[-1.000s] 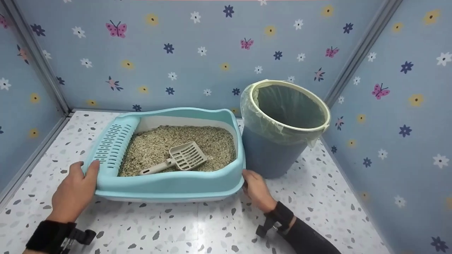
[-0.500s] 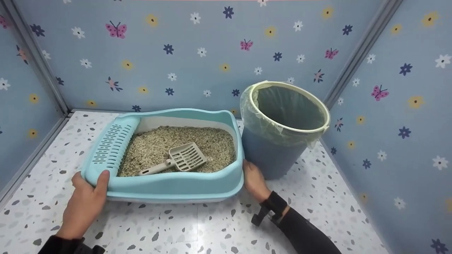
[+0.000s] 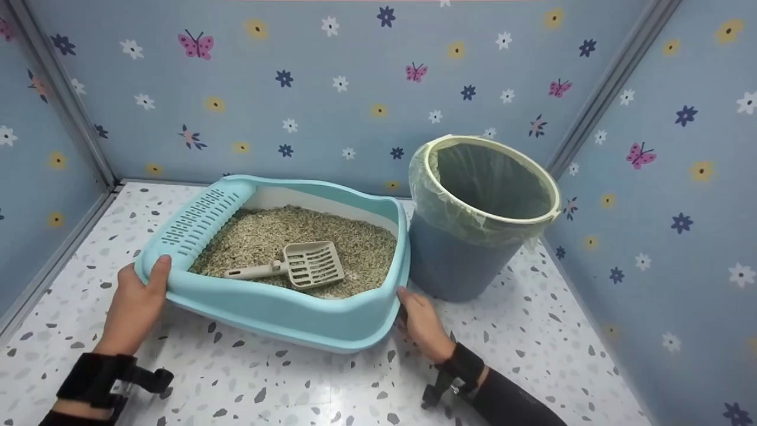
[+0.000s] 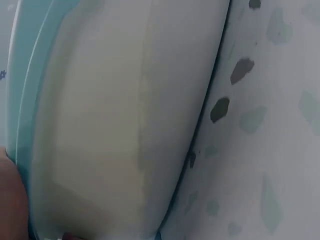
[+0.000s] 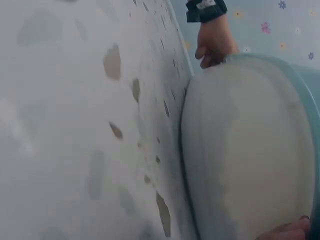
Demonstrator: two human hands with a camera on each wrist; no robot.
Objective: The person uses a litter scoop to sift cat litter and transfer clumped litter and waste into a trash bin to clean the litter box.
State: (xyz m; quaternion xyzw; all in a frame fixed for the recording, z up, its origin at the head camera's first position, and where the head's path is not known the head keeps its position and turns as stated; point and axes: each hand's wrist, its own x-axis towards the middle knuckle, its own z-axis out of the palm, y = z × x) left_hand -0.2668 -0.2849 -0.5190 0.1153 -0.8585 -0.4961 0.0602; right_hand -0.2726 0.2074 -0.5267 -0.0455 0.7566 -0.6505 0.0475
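A light blue litter box [image 3: 284, 313] with a white base holds beige litter [image 3: 266, 234] and a beige slotted scoop [image 3: 307, 264] lying on top. My left hand [image 3: 139, 296] grips its near left corner, thumb over the rim. My right hand [image 3: 417, 316] holds the near right corner from below the rim. The box is tilted, its left side higher. The left wrist view shows the box's white underside [image 4: 125, 125] above the floor, with my left hand [image 4: 10, 200] at the edge. The right wrist view shows the same underside [image 5: 250, 150] and my right hand's fingers [image 5: 285, 232].
A blue bin [image 3: 467, 260] lined with a pale green bag stands right beside the box's right end. The floor [image 3: 331, 384] is white speckled terrazzo. Flowered blue walls [image 3: 331, 89] close in the back and both sides.
The box has come up off the floor and turned, its left end now higher and farther back. Both hands stayed on its near corners.
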